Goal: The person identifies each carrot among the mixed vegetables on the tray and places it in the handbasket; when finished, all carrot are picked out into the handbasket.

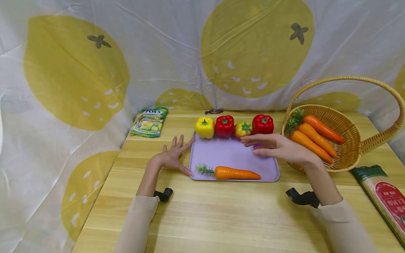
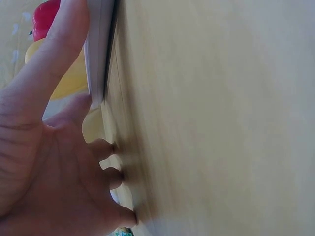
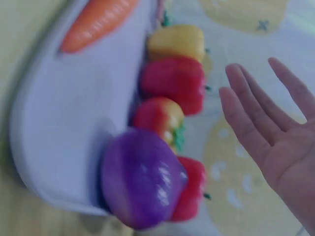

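Observation:
A lilac tray (image 1: 221, 153) lies on the table, with an orange carrot (image 1: 237, 173) along its near edge. My left hand (image 1: 172, 158) spreads its fingers at the tray's left side, thumb and index finger at the rim, other fingertips down on the wood. My right hand (image 1: 281, 147), fingers extended, hovers over the tray's right part, holding nothing. Partly hidden beneath it is a shiny, round purple vegetable (image 3: 140, 179). Along the far edge stand a yellow bell pepper (image 1: 204, 127), a red bell pepper (image 1: 224, 126), a red-yellow fruit (image 1: 243, 130) and another red bell pepper (image 1: 263, 124).
To the right stands a wicker basket (image 1: 348, 165) with a tall handle and several carrots (image 1: 317, 137) inside. A noodle-like long packet (image 1: 383, 200) lies at the right edge. Back left is a green candy bag (image 1: 148, 122); a small wrapped candy (image 1: 214, 111) lies by the curtain.

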{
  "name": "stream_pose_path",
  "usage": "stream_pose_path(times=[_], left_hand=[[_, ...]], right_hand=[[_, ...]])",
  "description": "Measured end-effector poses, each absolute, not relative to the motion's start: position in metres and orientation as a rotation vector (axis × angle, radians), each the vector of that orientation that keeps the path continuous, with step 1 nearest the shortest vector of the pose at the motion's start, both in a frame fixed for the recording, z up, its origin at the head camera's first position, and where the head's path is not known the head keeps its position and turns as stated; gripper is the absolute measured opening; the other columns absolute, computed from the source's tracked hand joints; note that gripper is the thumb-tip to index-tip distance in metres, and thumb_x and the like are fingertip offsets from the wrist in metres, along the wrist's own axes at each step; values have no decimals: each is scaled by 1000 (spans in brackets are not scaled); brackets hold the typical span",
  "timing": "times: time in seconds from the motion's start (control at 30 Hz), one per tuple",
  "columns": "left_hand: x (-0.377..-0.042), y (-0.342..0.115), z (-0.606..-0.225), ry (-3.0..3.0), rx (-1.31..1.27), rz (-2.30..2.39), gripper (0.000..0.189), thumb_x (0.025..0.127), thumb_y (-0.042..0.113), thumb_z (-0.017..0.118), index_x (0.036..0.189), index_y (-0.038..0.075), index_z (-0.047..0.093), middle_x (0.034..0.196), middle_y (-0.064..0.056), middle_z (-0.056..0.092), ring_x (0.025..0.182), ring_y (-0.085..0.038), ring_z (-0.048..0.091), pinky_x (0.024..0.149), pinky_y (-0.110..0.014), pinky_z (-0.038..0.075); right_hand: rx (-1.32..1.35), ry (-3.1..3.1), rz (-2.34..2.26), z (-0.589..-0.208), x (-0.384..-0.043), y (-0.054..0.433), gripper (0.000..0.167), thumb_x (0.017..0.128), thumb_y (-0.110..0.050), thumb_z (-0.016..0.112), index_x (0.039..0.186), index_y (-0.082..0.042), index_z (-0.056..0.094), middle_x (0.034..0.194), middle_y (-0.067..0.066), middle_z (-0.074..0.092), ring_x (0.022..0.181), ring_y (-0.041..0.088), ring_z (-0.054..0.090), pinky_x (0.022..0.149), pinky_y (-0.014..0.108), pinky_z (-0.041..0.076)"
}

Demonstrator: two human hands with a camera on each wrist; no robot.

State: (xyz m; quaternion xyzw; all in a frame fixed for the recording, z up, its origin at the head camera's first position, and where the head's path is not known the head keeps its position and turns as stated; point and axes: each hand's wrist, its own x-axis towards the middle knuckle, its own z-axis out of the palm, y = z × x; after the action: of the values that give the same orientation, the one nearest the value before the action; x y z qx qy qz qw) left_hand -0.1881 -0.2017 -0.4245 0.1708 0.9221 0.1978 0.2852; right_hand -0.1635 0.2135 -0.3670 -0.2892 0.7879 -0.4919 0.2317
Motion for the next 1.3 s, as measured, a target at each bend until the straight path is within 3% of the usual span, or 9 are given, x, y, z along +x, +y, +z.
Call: stream_pose_path(times=[0.17, 0.37, 0.47, 0.67, 0.9, 1.3], left_hand=[[-188, -202, -424, 2467, 457, 527, 132, 75, 53, 89, 168, 28, -1, 170, -21, -24, 156, -47, -26, 116, -80, -14], [-188, -202, -425, 2467, 457, 529, 133, 74, 53, 90, 168, 29, -2, 170, -21, -24, 156, -46, -26, 117, -80, -14], [-188, -202, -425, 2466, 455, 527, 133, 74, 53, 90, 167, 30, -2, 170, -20, -25, 156, -46, -26, 117, -79, -14], [-189, -202, -426, 2467, 452, 515, 133, 75, 53, 89, 167, 31, -3, 170, -20, -25, 156, -46, -27, 117, -79, -14], [-190, -202, -426, 2463, 449, 517, 133, 74, 54, 89, 167, 31, -3, 170, -20, -25, 156, -45, -27, 117, -79, -14], [-189, -203, -426, 2465, 452, 523, 133, 74, 54, 89, 167, 31, -3, 170, -20, -25, 156, -45, -27, 117, -79, -15]], right_hand=[[-875, 2126, -1319, -382, -163, 192, 50, 99, -24, 71, 147, -25, 58, 154, 3, 58, 140, 37, 55, 104, 33, 56], [-981, 2128, -1255, -393, -160, 171, 52, 96, -26, 76, 145, -27, 60, 152, 5, 59, 140, 28, 56, 116, 54, 45], [-993, 2120, -1240, -397, -159, 164, 51, 94, -26, 78, 143, -28, 62, 150, 3, 61, 140, 26, 56, 118, 55, 43], [-1012, 2113, -1212, -408, -161, 155, 50, 93, -20, 78, 141, -17, 65, 146, -1, 64, 139, 23, 56, 117, 54, 45], [-1015, 2094, -1222, -415, -161, 149, 49, 91, -19, 80, 138, -10, 68, 142, 3, 67, 135, 29, 58, 112, 55, 49], [-1017, 2049, -1247, -425, -163, 138, 45, 89, -12, 81, 133, -8, 71, 133, 11, 72, 126, 31, 64, 106, 52, 55]])
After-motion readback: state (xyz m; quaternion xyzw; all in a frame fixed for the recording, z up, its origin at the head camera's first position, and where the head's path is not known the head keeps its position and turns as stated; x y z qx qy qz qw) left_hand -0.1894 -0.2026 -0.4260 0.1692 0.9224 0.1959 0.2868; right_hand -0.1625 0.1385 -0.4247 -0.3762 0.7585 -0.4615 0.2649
